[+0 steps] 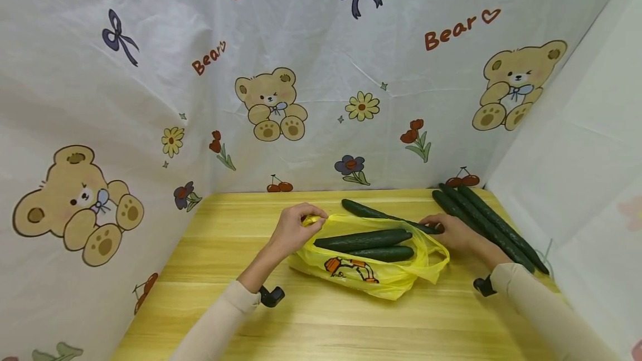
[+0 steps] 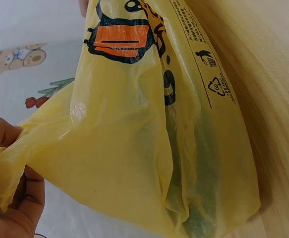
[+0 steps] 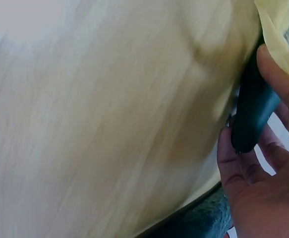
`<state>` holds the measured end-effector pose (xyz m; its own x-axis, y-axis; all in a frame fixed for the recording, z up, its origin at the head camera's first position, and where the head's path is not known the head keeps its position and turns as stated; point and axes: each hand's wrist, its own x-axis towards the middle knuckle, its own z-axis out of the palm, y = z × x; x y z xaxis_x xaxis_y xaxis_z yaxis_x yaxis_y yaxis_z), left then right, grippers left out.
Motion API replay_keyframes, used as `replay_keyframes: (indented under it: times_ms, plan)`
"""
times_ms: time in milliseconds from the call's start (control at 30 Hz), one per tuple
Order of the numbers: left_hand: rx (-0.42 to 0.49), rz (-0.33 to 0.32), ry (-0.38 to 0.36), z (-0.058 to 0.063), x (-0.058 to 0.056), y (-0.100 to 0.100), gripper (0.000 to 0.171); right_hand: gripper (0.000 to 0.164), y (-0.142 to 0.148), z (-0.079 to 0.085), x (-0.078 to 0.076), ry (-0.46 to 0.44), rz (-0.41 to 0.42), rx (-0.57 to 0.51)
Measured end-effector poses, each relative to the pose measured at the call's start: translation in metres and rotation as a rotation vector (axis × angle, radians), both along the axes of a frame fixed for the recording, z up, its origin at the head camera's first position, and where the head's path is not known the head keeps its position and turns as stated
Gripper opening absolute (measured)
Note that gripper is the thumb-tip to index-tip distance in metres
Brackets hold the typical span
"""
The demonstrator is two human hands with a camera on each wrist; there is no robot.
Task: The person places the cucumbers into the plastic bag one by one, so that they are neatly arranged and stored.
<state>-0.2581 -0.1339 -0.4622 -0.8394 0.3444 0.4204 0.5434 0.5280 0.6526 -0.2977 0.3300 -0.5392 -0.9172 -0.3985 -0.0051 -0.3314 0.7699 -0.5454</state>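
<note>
A yellow plastic bag [image 1: 351, 277] lies on the table with its mouth spread, and two cucumbers [image 1: 366, 240] show inside it. My left hand [image 1: 296, 230] pinches the bag's left edge; in the left wrist view the fingers [image 2: 28, 198] and thumb hold the gathered yellow plastic [image 2: 119, 144]. Behind the bag a further cucumber [image 1: 371, 211] slants from back left to front right. The right hand [image 1: 453, 233] grips its near right end, thumb on one side and fingers on the other, as the right wrist view shows the dark green tip [image 3: 253, 109] between them.
Several cucumbers [image 1: 486, 222] lie side by side at the table's back right, beside the white side wall [image 1: 587, 183]. A bear-printed cloth [image 1: 321, 99] stands behind the wooden table [image 1: 326, 327]. One bag handle [image 1: 438, 261] droops near the right hand.
</note>
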Motion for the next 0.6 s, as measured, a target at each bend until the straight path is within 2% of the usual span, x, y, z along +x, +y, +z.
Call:
replay_keyframes:
  times_ms: [133, 267, 433, 600]
  plan:
    - [0.004, 0.003, -0.012, 0.000, 0.001, -0.001, 0.009, 0.035, -0.003, -0.003, 0.000, 0.058, 0.023, -0.007]
    - [0.002, 0.008, -0.021, -0.001, 0.002, -0.001, 0.010, 0.036, -0.007, 0.000, -0.001, 0.053, 0.004, 0.001]
    - [0.002, 0.006, -0.029, -0.001, 0.002, -0.002, 0.009, 0.042, -0.009, 0.014, -0.002, 0.008, -0.049, -0.004]
    - [0.004, 0.003, -0.030, 0.000, 0.000, -0.003, 0.009, 0.045, -0.015, 0.031, -0.001, 0.071, -0.050, -0.032]
